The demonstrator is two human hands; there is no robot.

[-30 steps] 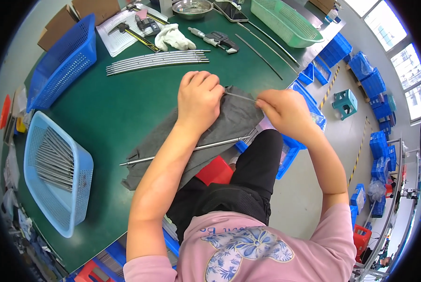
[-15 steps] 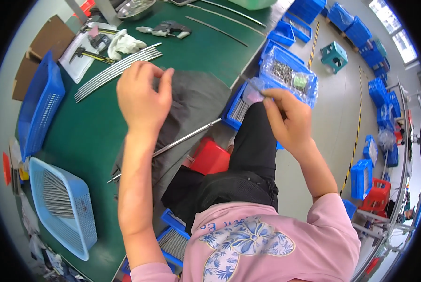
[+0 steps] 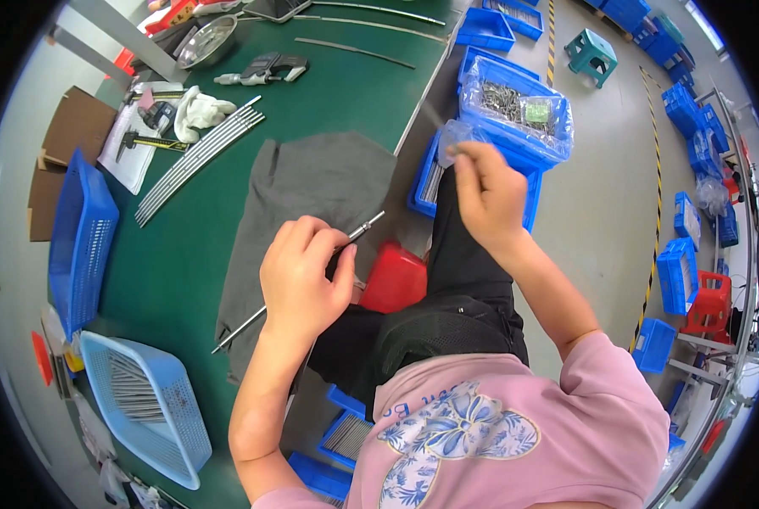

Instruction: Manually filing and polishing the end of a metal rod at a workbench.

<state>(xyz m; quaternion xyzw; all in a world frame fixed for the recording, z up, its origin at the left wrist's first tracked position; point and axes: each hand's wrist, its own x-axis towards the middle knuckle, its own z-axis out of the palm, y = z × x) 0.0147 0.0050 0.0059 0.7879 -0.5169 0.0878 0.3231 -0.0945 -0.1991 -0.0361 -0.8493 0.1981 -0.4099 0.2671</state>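
- holding the rod (image 3: 307, 280) near its middle, my left hand (image 3: 303, 276) is curled narrow round it, fingers and thumb pinched on the shaft.
- i read the rod's long axis as a diagonal: its far tip points up and right toward the surface edge, its near end runs down and left, out past the lower edge of the grey cloth (image 3: 312, 182) onto the green surface (image 3: 176, 271).
- the rod lies partly on the cloth, which hangs a little over the edge of the surface beside my lap.
- my right hand (image 3: 485, 191) is up off the surface, to the right and beyond the rod's far tip, well apart from it; it is pinched shut on a small clear bag (image 3: 452, 140).
- i cannot tell what the bag holds.
- the right hand sits just beside the blue bin (image 3: 515, 106) of small metal parts lined with clear plastic, so it is the nearer hand to that bin; the left hand is the only one on the rod.
- from the right hand, the rod's far tip lies down and to the left; i judge any meeting of the two would happen at that tip, along the diagonal.
- further left, a row of bare rods (image 3: 197, 157) lies on the surface roughly parallel to mine, and a light blue basket (image 3: 146, 407) of rods sits near my left elbow.
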